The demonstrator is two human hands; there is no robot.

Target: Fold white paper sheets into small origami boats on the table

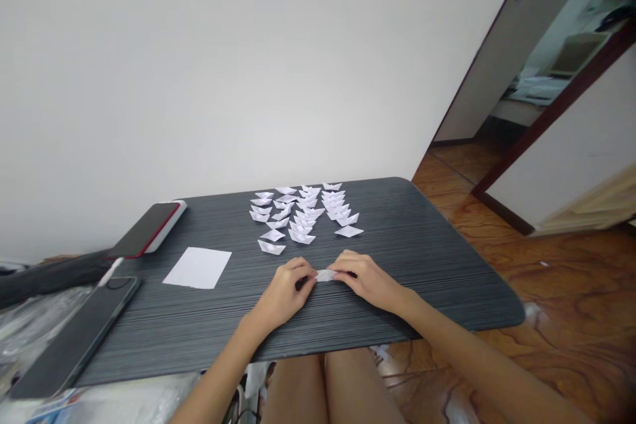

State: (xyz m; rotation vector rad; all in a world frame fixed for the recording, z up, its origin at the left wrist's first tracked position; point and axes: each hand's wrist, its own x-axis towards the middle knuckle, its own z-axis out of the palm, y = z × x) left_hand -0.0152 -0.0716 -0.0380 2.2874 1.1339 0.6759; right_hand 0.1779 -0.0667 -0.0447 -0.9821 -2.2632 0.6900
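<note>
A small folded piece of white paper is stretched between my two hands, just above the dark table. My left hand pinches its left end between thumb and fingers. The right end is pinched by my right hand; the fingers cover both ends of the paper. Beyond my hands, several small white paper boats stand in rough rows. One boat sits nearest to my left hand, and another lies beyond my right hand.
White square sheets lie on the table to the left. A phone with a white cable lies at the left edge, and a red-edged device is behind it. A white wall borders the table's far side.
</note>
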